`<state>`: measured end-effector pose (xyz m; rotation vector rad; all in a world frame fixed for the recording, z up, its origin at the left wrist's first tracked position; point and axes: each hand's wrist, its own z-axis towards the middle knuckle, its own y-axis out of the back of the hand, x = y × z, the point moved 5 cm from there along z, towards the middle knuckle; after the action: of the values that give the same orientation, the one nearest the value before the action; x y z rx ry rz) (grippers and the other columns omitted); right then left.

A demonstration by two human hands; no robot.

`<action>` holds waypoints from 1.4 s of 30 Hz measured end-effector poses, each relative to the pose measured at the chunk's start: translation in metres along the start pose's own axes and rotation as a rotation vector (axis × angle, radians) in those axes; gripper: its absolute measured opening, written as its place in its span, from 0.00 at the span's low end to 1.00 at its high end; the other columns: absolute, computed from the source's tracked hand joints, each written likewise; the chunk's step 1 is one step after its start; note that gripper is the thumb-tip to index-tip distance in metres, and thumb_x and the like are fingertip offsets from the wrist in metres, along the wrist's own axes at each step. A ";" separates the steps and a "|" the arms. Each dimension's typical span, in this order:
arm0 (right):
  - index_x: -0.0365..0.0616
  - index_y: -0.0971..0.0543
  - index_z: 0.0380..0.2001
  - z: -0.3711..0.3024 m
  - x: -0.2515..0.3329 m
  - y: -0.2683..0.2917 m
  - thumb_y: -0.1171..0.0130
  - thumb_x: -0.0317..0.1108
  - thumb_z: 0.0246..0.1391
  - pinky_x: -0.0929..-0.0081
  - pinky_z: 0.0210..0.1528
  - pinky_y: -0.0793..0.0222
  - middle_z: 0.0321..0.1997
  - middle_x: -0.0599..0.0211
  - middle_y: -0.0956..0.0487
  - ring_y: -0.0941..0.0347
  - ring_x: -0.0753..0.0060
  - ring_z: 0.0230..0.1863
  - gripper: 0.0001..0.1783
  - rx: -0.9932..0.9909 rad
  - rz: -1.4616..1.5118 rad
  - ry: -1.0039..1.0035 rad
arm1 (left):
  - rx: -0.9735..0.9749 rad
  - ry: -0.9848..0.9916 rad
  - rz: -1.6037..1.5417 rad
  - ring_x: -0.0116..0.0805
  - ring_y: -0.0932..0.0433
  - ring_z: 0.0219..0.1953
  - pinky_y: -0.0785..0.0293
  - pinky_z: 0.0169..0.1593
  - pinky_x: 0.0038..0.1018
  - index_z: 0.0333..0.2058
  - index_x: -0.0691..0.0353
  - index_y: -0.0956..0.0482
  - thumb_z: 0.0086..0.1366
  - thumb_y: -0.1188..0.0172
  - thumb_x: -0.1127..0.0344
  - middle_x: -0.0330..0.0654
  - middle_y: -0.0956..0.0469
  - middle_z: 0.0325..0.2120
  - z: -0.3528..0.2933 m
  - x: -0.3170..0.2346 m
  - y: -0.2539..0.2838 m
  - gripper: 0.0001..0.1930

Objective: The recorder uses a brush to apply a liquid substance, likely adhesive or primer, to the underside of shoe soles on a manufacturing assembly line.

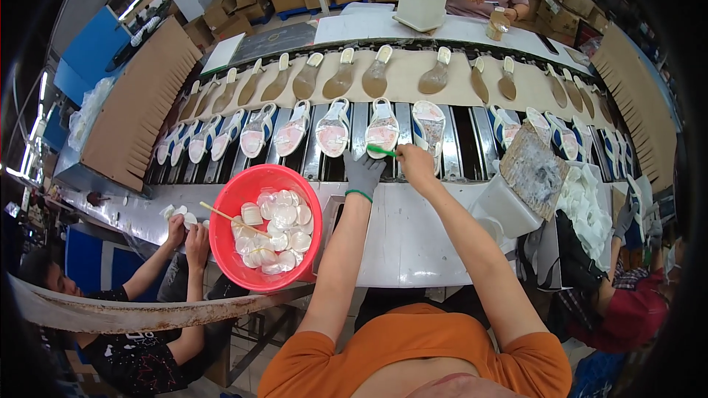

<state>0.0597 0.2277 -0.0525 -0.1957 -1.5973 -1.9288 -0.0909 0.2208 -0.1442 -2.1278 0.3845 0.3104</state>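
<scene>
In my right hand is a slim green tool that looks like a small brush. Its tip lies across the near end of an upturned sandal with a pale, pinkish underside. My left hand, in a grey glove with a green band at the wrist, is at that same near end, fingers spread and apparently touching the sandal. To its left lies another upturned sandal; to the right is one with a white and blue edge.
Sandals line the metal-slatted conveyor; tan soles lie on a beige belt behind. Left stands a red basin of round white pieces with a stick; right, a white container under a stained board. Co-workers sit left, right and across.
</scene>
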 end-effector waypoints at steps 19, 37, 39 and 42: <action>0.36 0.16 0.38 0.024 -0.041 0.004 0.39 0.32 0.59 0.82 0.18 0.39 0.31 0.63 0.15 0.31 0.81 0.20 0.10 0.186 1.160 -0.534 | -0.122 -0.698 0.288 0.47 0.41 0.69 0.46 0.70 0.36 0.68 0.69 0.45 0.72 0.54 0.42 0.51 0.43 0.69 -0.019 -0.032 -0.016 0.39; 0.40 0.16 0.34 0.096 -0.081 0.057 0.45 0.28 0.55 0.57 0.42 0.21 0.41 0.51 0.18 0.17 0.48 0.41 0.08 -0.111 -0.401 -0.240 | 0.047 -0.553 1.822 0.60 0.39 0.65 0.42 0.68 0.41 0.70 0.75 0.64 0.48 0.26 0.48 0.65 0.43 0.64 0.034 0.094 -0.124 0.66; 0.41 0.16 0.33 0.091 -0.079 0.051 0.44 0.28 0.55 0.58 0.42 0.21 0.40 0.52 0.18 0.17 0.49 0.41 0.08 -0.083 -0.374 -0.186 | -0.061 -0.617 1.851 0.57 0.42 0.66 0.45 0.69 0.43 0.70 0.73 0.63 0.45 0.25 0.48 0.61 0.44 0.65 0.041 0.104 -0.117 0.66; 0.39 0.16 0.32 0.088 -0.084 0.046 0.42 0.29 0.53 0.55 0.44 0.22 0.38 0.47 0.17 0.18 0.46 0.41 0.08 -0.064 -0.255 -0.222 | -0.127 -0.827 1.807 0.57 0.42 0.66 0.46 0.69 0.44 0.70 0.72 0.61 0.44 0.25 0.50 0.61 0.43 0.65 0.036 0.112 -0.111 0.65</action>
<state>0.1276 0.3362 -0.0319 -0.2501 -1.7768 -2.2195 0.0524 0.2916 -0.1202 -0.9474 1.6434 2.0790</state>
